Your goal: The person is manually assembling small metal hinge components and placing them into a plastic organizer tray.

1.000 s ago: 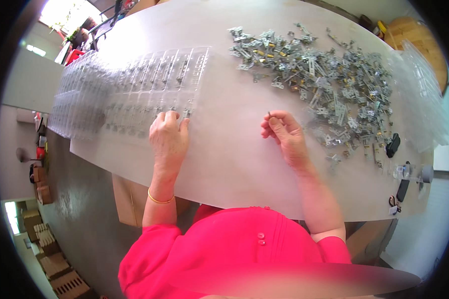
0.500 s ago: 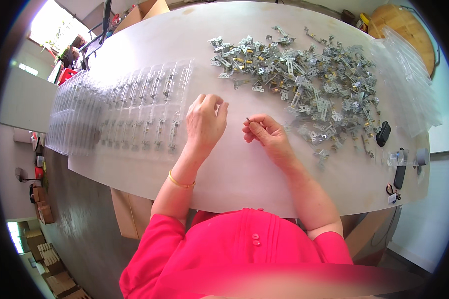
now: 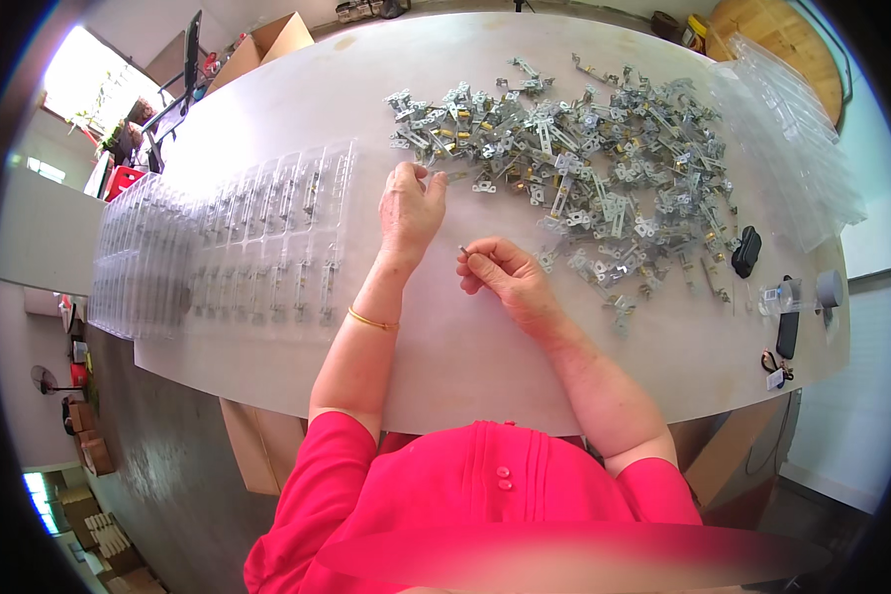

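My left hand (image 3: 413,212) is at the near-left edge of a heap of metal brackets (image 3: 614,203). Its fingers are bent, with a gap between thumb and forefinger, beside a loose bracket (image 3: 453,176); whether they touch it I cannot tell. Closer to me, my right hand (image 3: 510,284) is closed in a pinch. From its fingertips sticks out the end of a small dark metal piece (image 3: 462,250), the rest covered by the fingers. Left of both hands lies a clear plastic tray (image 3: 345,213) with similar brackets standing in rows in its compartments.
More clear trays (image 3: 134,259) are stacked at the left end of the white table (image 3: 436,371). Clear plastic sheets (image 3: 797,148) lie on the right. A black case (image 3: 746,251), a tape roll (image 3: 830,288) and a black phone-like object (image 3: 787,332) sit near the right edge.
My left hand has moved forward to the edge of the heap, close to the loose bracket. The right hand keeps its pinch on the small metal piece. The whole view has shifted slightly.
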A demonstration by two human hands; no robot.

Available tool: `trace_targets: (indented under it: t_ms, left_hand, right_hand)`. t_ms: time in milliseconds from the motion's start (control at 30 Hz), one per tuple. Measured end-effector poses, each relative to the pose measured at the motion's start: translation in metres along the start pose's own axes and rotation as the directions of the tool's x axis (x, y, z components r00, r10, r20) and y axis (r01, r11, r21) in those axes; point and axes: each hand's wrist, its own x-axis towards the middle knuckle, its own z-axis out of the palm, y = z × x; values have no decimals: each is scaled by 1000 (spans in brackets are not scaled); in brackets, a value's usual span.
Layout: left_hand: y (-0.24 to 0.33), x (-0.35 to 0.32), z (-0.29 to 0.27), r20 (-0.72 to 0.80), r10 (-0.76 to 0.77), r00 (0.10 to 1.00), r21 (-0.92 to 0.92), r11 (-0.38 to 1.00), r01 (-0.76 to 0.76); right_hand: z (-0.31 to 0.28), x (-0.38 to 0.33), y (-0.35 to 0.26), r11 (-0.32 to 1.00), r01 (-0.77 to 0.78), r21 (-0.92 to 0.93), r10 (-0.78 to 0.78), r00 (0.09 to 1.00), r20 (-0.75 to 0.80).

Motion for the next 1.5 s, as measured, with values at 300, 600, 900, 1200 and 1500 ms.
trace_targets:
  t_ms: [300, 600, 900, 1200, 1500]
  left_hand:
    - [-13, 5, 5, 157, -130, 979, -253, 953, 168]
    - [-6, -2, 1, 60, -22, 998, -113, 993, 29]
    - [31, 4, 11, -81, 528, 845, 103, 848, -520]
    - [41, 10, 37, 100, 578, 810, 159, 794, -587]
    - [37, 12, 48, 150, 523, 839, 192, 817, -543]
  right_hand:
    - [2, 0, -1, 1000, -13, 2, 13, 1000, -7]
    - [0, 0, -1, 1000, -5, -7, 5, 1000, 20]
    - [-1, -1, -3, 1000, 24, 15, -24, 999, 38]
    - [-7, -2, -1, 980, -36, 193, 22, 997, 75]
    - [-4, -2, -4, 983, -40, 179, 25, 996, 85]
